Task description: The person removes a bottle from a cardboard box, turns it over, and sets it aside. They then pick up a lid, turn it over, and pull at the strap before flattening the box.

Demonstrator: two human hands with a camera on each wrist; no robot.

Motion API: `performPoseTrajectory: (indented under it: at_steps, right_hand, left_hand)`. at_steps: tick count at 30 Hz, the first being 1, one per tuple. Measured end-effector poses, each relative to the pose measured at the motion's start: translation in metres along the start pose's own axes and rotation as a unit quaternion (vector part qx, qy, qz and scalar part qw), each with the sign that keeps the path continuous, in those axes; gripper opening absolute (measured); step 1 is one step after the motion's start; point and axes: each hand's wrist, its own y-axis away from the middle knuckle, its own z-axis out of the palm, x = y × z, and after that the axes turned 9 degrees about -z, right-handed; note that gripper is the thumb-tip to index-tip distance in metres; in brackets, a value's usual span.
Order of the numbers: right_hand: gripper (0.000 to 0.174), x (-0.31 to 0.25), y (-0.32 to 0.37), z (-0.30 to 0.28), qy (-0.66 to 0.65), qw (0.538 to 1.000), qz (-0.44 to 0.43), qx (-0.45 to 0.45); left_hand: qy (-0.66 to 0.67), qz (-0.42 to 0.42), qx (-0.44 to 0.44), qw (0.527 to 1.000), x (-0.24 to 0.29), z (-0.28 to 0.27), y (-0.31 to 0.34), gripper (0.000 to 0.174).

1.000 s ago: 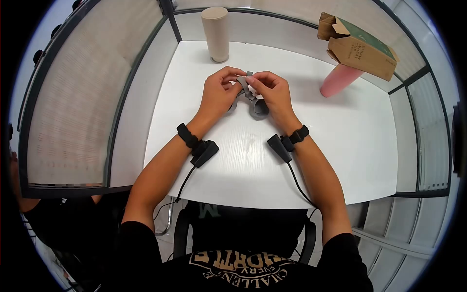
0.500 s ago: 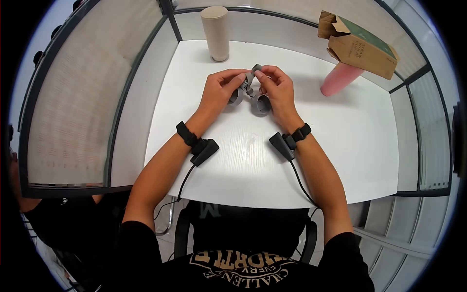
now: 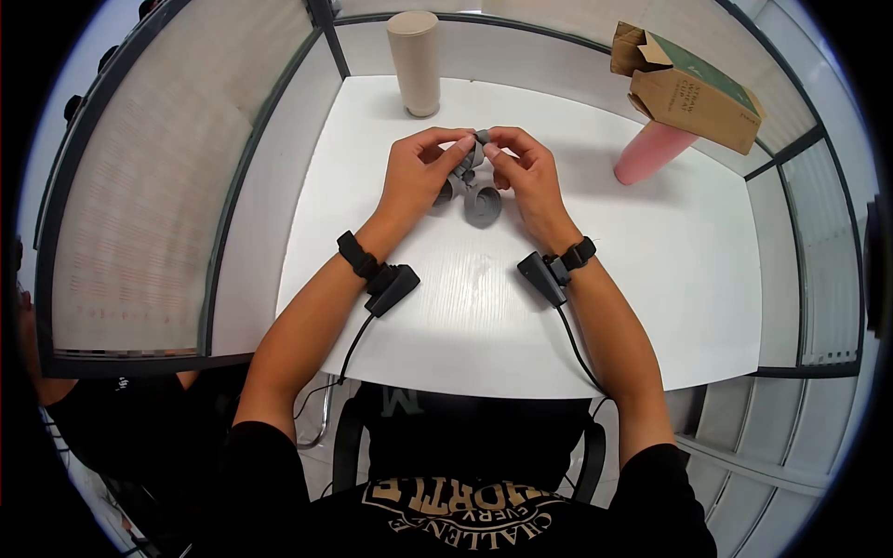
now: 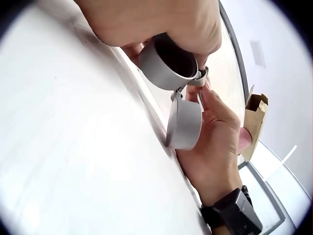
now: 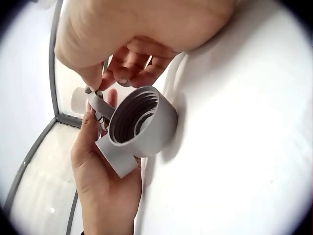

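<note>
Two grey bottle caps joined by a grey strap hang between my hands, low over the table. One screw cap (image 5: 151, 127) faces up with threads showing inside; the other cap (image 4: 161, 68) sits close by my left palm. With thumb and fingers my left hand (image 3: 414, 177) grips the joined part near the strap. My right hand (image 3: 530, 177) pinches the looped strap (image 5: 101, 105) between thumb and forefinger, its other fingers curled loosely. In the head view the fingertips of both hands nearly meet, and the left hand partly hides one cap.
A beige tumbler (image 3: 415, 70) stands at the back left of the white table (image 3: 446, 344). At the back right is a pink tumbler (image 3: 651, 153), with an open cardboard box (image 3: 698, 98) above it. Partition panels (image 3: 177, 186) enclose the desk; cables trail from both wrist cameras.
The strap loop, raised at the right fingertips half a second ago, now sits lower between both hands. The screw cap has swung a little left and turned.
</note>
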Motion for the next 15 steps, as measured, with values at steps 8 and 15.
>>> performPoseTrajectory:
  at_steps: [8,15]
  right_hand:
    - [0.022,0.014,-0.004,-0.011,-0.082,0.996,0.034,-0.028]
    - [0.022,0.012,-0.005,-0.01,-0.091,0.995,0.032,-0.027]
  left_hand:
    - [0.023,0.02,-0.015,0.999,-0.001,0.004,0.003,0.021]
    - [0.068,0.021,-0.044,0.996,-0.003,0.004,0.002,0.023]
